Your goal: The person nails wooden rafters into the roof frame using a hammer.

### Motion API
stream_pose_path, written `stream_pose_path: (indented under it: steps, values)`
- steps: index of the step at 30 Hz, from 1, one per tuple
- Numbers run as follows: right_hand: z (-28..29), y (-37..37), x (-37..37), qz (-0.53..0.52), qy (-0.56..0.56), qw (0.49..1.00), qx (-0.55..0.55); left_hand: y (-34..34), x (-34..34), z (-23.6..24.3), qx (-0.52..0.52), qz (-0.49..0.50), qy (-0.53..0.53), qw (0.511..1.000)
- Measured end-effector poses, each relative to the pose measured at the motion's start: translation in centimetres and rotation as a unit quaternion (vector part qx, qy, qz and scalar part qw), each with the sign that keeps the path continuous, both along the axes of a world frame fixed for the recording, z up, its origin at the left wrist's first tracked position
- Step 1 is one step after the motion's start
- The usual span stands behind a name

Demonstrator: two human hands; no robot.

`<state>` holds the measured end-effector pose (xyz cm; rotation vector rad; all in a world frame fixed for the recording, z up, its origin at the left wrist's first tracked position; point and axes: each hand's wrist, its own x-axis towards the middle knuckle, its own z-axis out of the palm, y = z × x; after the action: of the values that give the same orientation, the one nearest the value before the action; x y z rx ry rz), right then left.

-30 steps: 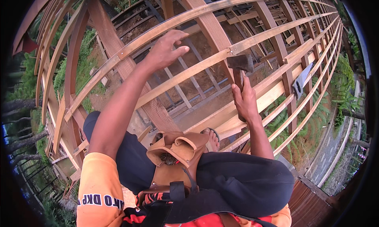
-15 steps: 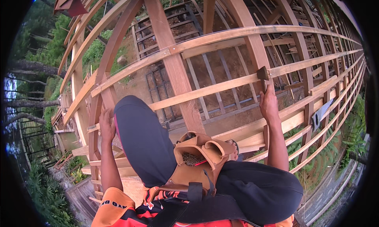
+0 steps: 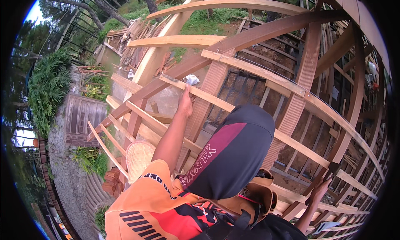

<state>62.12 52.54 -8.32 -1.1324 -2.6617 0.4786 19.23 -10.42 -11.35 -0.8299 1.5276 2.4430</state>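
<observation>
View has swung left within the last second. Left hand [image 3: 186, 104], beside the knee [image 3: 246, 152] half a second ago, is now up at the left end of a pale wooden strip [image 3: 210, 99], near centre toward 11 o'clock. Fingers touch the strip; cannot tell if they grip it, or the crumpled white thing [image 3: 192, 79] just beside. Right hand [image 3: 320, 190], 4 o'clock, remains closed round the handle of a dark-headed hammer [image 3: 333, 169]. Judgement: work now spans the strip, one hand towards each end.
</observation>
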Motion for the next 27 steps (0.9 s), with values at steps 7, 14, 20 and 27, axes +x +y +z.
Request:
stream_pose_path:
  steps: [7, 14, 20, 27]
  values:
    - [1.7, 0.8, 0.7, -0.015, -0.018, 1.000, -0.012, 2.4, 1.1, -0.2, 0.016, -0.020, 0.069, 0.997]
    - [1.5, 0.4, 0.2, -0.011, -0.019, 1.000, -0.021, 0.7, 3.3, 0.1, 0.054, -0.020, 0.094, 0.994]
    - [2.8, -0.4, -0.3, -0.032, -0.043, 0.996, -0.069, 0.5, 3.7, 0.5, 0.035, -0.044, 0.097, 0.994]
    - [2.0, -0.2, 0.5, -0.040, -0.056, 0.998, -0.010, 1.2, 2.9, 0.1, -0.007, -0.046, 0.100, 0.994]
